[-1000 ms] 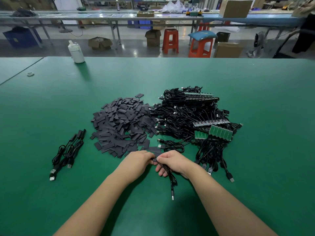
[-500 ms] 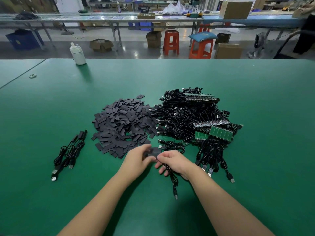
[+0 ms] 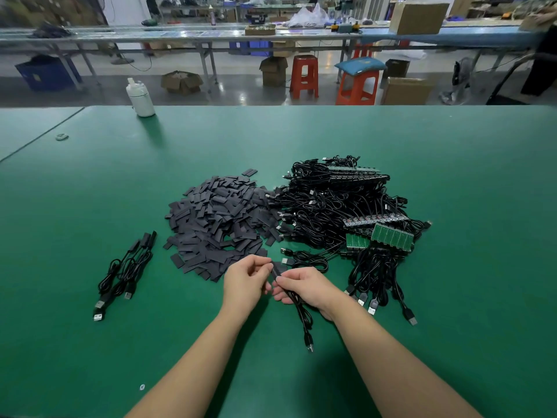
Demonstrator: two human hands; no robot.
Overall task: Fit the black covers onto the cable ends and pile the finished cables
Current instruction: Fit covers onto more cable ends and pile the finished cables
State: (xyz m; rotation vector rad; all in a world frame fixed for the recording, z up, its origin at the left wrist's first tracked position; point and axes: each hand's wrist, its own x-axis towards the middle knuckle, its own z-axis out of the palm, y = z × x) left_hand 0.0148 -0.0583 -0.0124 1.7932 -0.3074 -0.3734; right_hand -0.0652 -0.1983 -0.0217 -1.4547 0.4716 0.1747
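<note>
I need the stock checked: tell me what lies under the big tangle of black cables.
Green circuit boards and dark board strips poke out of the big tangle of black cables, on the green table mat. Anything deeper in the tangle is hidden.

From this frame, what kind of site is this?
Likely an electronics assembly workshop. A green work table holds a heap of black covers and a tangle of cables with small circuit boards; long benches, cartons and plastic stools stand behind.
</note>
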